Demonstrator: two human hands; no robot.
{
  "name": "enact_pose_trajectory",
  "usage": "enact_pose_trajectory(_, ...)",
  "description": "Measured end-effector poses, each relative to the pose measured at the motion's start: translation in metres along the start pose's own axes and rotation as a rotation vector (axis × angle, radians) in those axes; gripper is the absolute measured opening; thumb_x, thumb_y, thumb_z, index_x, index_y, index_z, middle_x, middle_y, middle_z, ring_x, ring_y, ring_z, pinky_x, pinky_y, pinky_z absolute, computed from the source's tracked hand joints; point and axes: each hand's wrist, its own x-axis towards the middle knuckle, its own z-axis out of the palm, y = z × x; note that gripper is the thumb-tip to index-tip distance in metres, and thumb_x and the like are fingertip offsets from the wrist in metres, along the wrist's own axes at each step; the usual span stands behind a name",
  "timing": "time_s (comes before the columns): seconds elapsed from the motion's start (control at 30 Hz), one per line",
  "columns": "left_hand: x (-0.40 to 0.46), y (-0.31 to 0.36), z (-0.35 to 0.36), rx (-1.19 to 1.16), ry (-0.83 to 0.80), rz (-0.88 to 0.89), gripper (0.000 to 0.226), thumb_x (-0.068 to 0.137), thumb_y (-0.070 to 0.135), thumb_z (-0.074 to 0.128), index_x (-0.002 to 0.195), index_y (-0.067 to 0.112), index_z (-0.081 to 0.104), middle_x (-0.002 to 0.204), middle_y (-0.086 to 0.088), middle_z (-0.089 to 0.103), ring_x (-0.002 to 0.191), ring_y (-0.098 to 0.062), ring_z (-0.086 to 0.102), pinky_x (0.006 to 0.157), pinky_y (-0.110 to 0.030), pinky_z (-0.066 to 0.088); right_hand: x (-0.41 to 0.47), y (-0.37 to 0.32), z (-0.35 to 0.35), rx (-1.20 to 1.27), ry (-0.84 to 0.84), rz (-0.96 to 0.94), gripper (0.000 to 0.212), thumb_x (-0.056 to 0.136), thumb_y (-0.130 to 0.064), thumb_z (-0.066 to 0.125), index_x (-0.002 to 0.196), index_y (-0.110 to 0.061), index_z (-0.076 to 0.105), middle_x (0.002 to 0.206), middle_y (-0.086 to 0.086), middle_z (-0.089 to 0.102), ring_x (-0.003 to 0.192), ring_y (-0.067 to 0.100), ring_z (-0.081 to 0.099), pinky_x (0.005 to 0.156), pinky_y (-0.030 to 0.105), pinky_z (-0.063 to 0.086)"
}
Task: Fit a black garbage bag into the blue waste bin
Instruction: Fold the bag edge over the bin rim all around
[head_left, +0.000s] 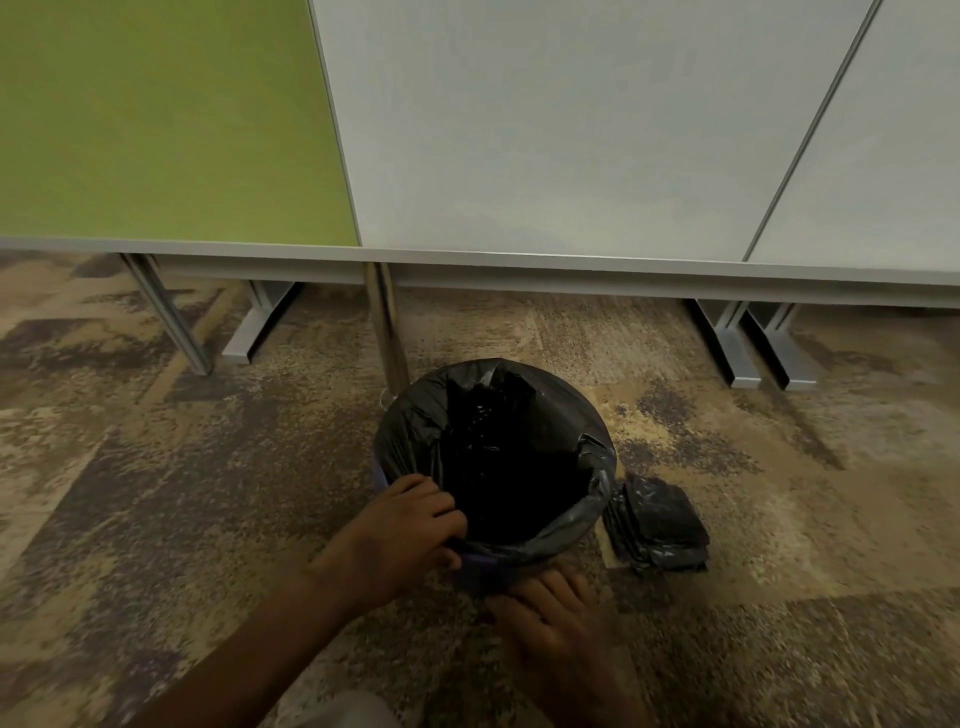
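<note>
The black bag (498, 457) is sitting inside the blue bin (480, 564) on the carpet (208, 493), folded over its rim. The left hand (402, 535) is pinching the bag's near edge. The right hand (550, 613) is pressing flat-fingered against the bin's front, just below. A pile of folded bags (657, 525) is lying just beside the bin.

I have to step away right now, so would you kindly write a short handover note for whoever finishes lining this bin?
Left hand: grips the garbage bag at the near-left rim.
Right hand: fingers rest on the bag's edge at the near side of the blue waste bin; grip unclear.
Done: bag is inside, folded over most of the rim.
Left: pull the near edge down, where blue shows.
Folded spare bags lie on the carpet, right of the bin.
</note>
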Motion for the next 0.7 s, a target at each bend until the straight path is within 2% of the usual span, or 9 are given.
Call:
enact_pose_trajectory(0.03, 0.0, 0.0, 0.0, 0.002, 0.021, 0.014, 0.017, 0.092, 0.042, 0.055, 0.094, 0.027, 0.063, 0.087, 0.008, 0.06, 0.082, -0.014, 0.055, 0.091, -0.029, 0.038, 0.006, -0.003, -0.005, 0.026, -0.004, 0.012, 0.001, 0.09, -0.023, 0.078, 0.09, -0.024, 0.077, 0.088, -0.002, 0.071, 0.074, 0.024, 0.063, 0.068, 0.036, 0.038)
enact_pose_trajectory(0.13, -0.005, 0.001, 0.002, 0.028, 0.062, 0.019, 0.013, 0.091, 0.038, 0.063, 0.089, 0.025, 0.064, 0.083, 0.007, 0.061, 0.079, -0.016, 0.058, 0.089, -0.029, 0.035, 0.03, -0.013, -0.014, 0.058, 0.011, 0.094, 0.024, 0.086, -0.029, 0.083, 0.106, -0.026, 0.068, 0.096, -0.001, 0.067, 0.087, 0.019, 0.054, 0.075, 0.029, 0.032)
enact_pose_trajectory(0.23, -0.01, 0.006, 0.003, 0.089, 0.082, 0.012, 0.017, 0.09, 0.038, 0.059, 0.087, 0.024, 0.068, 0.083, 0.006, 0.064, 0.079, -0.017, 0.06, 0.084, -0.028, 0.037, 0.05, -0.012, -0.015, 0.068, 0.001, 0.12, 0.027, 0.091, -0.03, 0.076, 0.116, -0.02, 0.075, 0.114, 0.002, 0.07, 0.104, 0.018, 0.057, 0.085, 0.031, 0.038)
enact_pose_trajectory(0.3, -0.011, 0.008, 0.004, 0.094, 0.086, 0.012, 0.019, 0.091, 0.037, 0.057, 0.089, 0.022, 0.069, 0.086, 0.004, 0.064, 0.081, -0.018, 0.06, 0.083, -0.028, 0.038, 0.055, -0.006, -0.013, 0.096, -0.022, 0.093, 0.023, 0.095, -0.03, 0.068, 0.112, -0.018, 0.078, 0.11, -0.001, 0.072, 0.104, 0.017, 0.058, 0.087, 0.033, 0.041)
enact_pose_trajectory(0.37, -0.012, 0.009, 0.005, 0.114, 0.098, 0.019, 0.018, 0.091, 0.035, 0.057, 0.09, 0.021, 0.069, 0.087, 0.003, 0.064, 0.082, -0.019, 0.059, 0.083, -0.03, 0.038, 0.055, -0.002, -0.011, 0.114, -0.037, 0.051, 0.017, 0.096, -0.029, 0.067, 0.101, -0.019, 0.079, 0.098, -0.005, 0.072, 0.095, 0.016, 0.059, 0.082, 0.034, 0.044)
enact_pose_trajectory(0.43, -0.012, 0.011, 0.008, 0.138, 0.118, 0.029, 0.013, 0.091, 0.032, 0.06, 0.091, 0.021, 0.067, 0.088, 0.002, 0.063, 0.082, -0.02, 0.056, 0.083, -0.031, 0.038, 0.054, -0.001, -0.011, 0.116, -0.044, 0.023, 0.015, 0.096, -0.028, 0.067, 0.096, -0.02, 0.079, 0.094, -0.006, 0.072, 0.091, 0.016, 0.06, 0.081, 0.032, 0.041)
enact_pose_trajectory(0.5, -0.013, 0.014, 0.01, 0.162, 0.125, 0.03, 0.01, 0.089, 0.029, 0.069, 0.093, 0.021, 0.063, 0.089, 0.002, 0.061, 0.083, -0.02, 0.054, 0.085, -0.032, 0.037, 0.052, -0.002, -0.012, 0.098, -0.042, 0.004, 0.017, 0.097, -0.028, 0.065, 0.095, -0.019, 0.079, 0.094, -0.005, 0.071, 0.091, 0.016, 0.058, 0.081, 0.03, 0.038)
enact_pose_trajectory(0.57, -0.016, 0.015, 0.012, 0.174, 0.122, 0.016, 0.02, 0.085, 0.026, 0.079, 0.094, 0.021, 0.062, 0.09, 0.001, 0.06, 0.084, -0.02, 0.053, 0.087, -0.033, 0.038, 0.051, -0.003, -0.013, 0.08, -0.043, -0.013, 0.017, 0.097, -0.028, 0.064, 0.096, -0.019, 0.078, 0.094, -0.004, 0.071, 0.091, 0.016, 0.057, 0.081, 0.03, 0.036)
enact_pose_trajectory(0.7, -0.022, 0.017, 0.014, 0.229, 0.131, 0.009, 0.021, 0.082, 0.024, 0.083, 0.097, 0.02, 0.068, 0.092, 0.001, 0.063, 0.085, -0.02, 0.054, 0.091, -0.034, 0.04, 0.053, -0.007, -0.011, 0.067, -0.044, -0.052, 0.016, 0.097, -0.027, 0.062, 0.098, -0.018, 0.075, 0.095, -0.003, 0.07, 0.09, 0.017, 0.056, 0.081, 0.03, 0.035)
